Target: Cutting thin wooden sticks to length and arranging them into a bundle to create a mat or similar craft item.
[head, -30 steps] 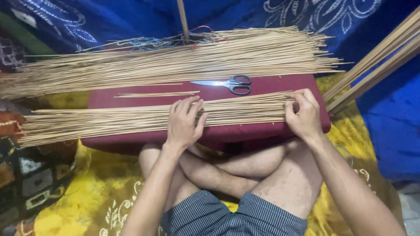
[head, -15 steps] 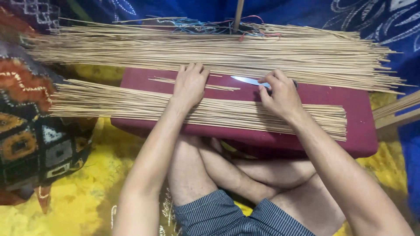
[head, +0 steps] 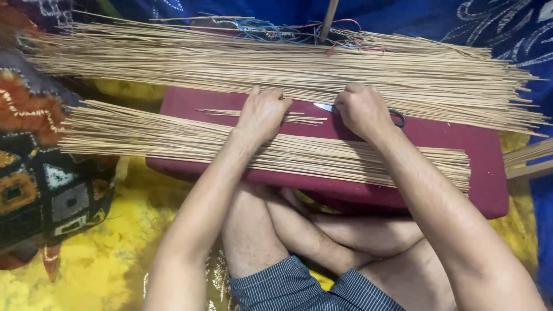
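Observation:
A maroon padded board [head: 449,144] lies across my crossed legs. A long bundle of thin tan sticks [head: 173,141] lies along its near side. A bigger pile of the same sticks [head: 230,60] lies along the far side. My left hand [head: 262,112] is curled down on a few loose sticks [head: 219,112] between the two piles, fingertips at the far pile's edge. My right hand [head: 363,109] is curled over a pair of scissors [head: 398,119]; only the blade tip and a handle ring show. What its fingers grip is hidden.
A patterned patchwork cushion [head: 40,190] sits at the left. Yellow cloth [head: 98,259] covers the floor below, and blue patterned cloth [head: 507,29] lies behind. Coloured wires [head: 288,31] and an upright wooden stick [head: 328,17] are past the far pile. More sticks [head: 527,155] jut in at the right.
Both hands left the near bundle and moved to the gap by the far pile. My right hand now covers the scissors. The view has shifted left.

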